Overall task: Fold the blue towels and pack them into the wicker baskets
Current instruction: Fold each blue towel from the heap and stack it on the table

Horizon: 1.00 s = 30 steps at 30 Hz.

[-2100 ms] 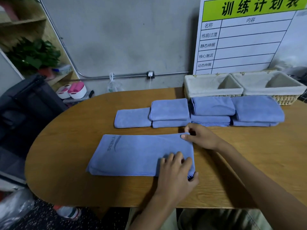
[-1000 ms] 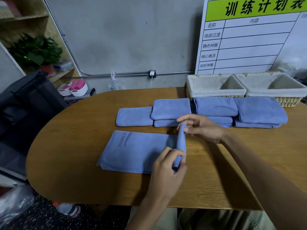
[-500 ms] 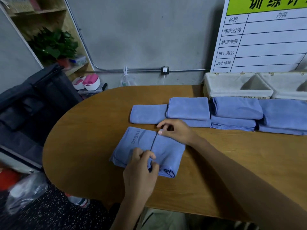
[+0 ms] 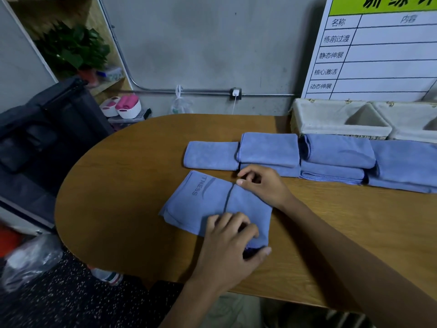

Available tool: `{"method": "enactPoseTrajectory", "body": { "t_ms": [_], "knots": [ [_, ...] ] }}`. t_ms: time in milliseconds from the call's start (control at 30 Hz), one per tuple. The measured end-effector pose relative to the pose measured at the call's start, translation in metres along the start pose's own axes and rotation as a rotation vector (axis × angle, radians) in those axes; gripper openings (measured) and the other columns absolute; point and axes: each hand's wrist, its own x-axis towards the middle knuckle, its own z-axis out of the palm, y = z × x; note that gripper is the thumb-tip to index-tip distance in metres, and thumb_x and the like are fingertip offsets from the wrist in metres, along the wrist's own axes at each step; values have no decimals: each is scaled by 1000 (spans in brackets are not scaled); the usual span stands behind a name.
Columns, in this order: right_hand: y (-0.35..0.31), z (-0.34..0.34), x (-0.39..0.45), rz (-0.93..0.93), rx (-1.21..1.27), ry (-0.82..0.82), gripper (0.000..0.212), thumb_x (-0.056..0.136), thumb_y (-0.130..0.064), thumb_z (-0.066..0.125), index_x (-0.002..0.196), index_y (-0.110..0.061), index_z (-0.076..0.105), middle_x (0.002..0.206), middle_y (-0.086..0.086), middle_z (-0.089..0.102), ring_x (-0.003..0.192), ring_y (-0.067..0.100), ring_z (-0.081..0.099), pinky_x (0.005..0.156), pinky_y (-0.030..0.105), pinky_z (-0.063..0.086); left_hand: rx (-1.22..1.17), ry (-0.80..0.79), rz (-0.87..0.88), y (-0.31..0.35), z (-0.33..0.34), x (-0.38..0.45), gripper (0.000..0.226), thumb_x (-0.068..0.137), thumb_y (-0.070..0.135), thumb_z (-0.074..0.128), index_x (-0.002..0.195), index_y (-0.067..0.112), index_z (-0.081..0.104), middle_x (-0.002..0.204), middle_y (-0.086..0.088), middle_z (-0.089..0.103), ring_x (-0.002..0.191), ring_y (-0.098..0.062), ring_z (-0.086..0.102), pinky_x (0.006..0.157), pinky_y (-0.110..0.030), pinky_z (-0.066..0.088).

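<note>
Wood-topped table [image 4: 123, 185] carries two lined wicker baskets [image 4: 331, 119] at the back, a row of folded towels [image 4: 335, 152] before them, and nearer, the half-folded blue towel [image 4: 205, 204]. The left hand [image 4: 229, 247] pinches its near corner; the right hand [image 4: 262, 183], fingers curled, touches its far edge

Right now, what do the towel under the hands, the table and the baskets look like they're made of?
Towel: soft matte blue cloth, probably microfibre, with a fine nap and stitched edges.
Table: wood or wood-look laminate, with a smooth brown grain.
Baskets: woven wicker showing at the base, lined with off-white fabric.
</note>
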Motion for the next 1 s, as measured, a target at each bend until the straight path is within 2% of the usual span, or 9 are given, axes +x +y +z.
{"method": "enactPoseTrajectory", "body": {
  "t_ms": [133,267,333,467,600,700,800,900,1000],
  "knots": [
    [0,-5,-5,23,-100,26,15,85,-34,77,98,-28,71,75,-10,66,74,6,63,68,32,49,90,12,-23,-5,-4,0,50,77,77,58,79,28,48,87,13,48,86,-12,53,92,-43,40],
    [0,-15,-21,22,-74,18,15,85,-28,77,98,-32,69,74,-9,64,73,9,63,71,40,50,98,7,-38,-27,-11,-5,53,70,76,64,77,26,44,81,15,47,79,-8,54,102,-52,39],
    [-1,-19,-32,10,-33,-3,18,86,-24,76,99,-34,69,77,-10,64,77,12,64,76,45,51,42,1,-25,-43,-15,-10,48,71,69,68,79,26,47,85,15,52,85,-6,58,107,-51,35],
    [-4,-20,-50,-32,0,-19,21,87,-17,76,100,-33,70,85,-9,63,87,12,63,84,44,52,-46,-35,-14,-69,-23,-12,44,69,61,72,85,27,49,103,19,58,109,0,59,117,-49,26],
    [-8,-15,-60,-54,10,21,16,87,-19,75,96,-33,72,88,-8,63,91,13,62,84,44,50,-93,-68,7,-70,-26,-12,47,70,64,75,88,25,54,110,17,55,110,0,57,107,-45,38],
    [-13,-13,-65,-47,32,55,12,88,-25,76,95,-33,72,90,-8,63,92,12,61,85,42,50,-264,4,-112,-66,-27,-15,35,79,55,69,99,27,60,116,15,51,109,-2,55,92,-37,47],
    [-17,-13,-71,-38,45,71,11,88,-30,76,96,-34,72,90,-9,63,92,13,61,83,39,51,-435,81,-282,-63,-27,-16,27,86,55,59,109,41,55,116,17,51,105,-7,59,86,-36,51],
    [-17,-11,-77,-36,31,85,12,87,-28,76,98,-33,71,89,-9,61,91,13,61,82,36,50,-420,89,-313,-62,-24,-15,23,87,56,58,109,52,50,115,20,53,102,-9,60,83,-34,51],
    [-18,-11,-81,-46,12,86,15,89,-20,75,98,-31,71,89,-7,59,91,15,60,82,32,49,-405,67,-281,-65,-21,-10,14,88,46,58,101,43,59,107,19,56,95,-7,62,79,-35,53]
  ]
}}
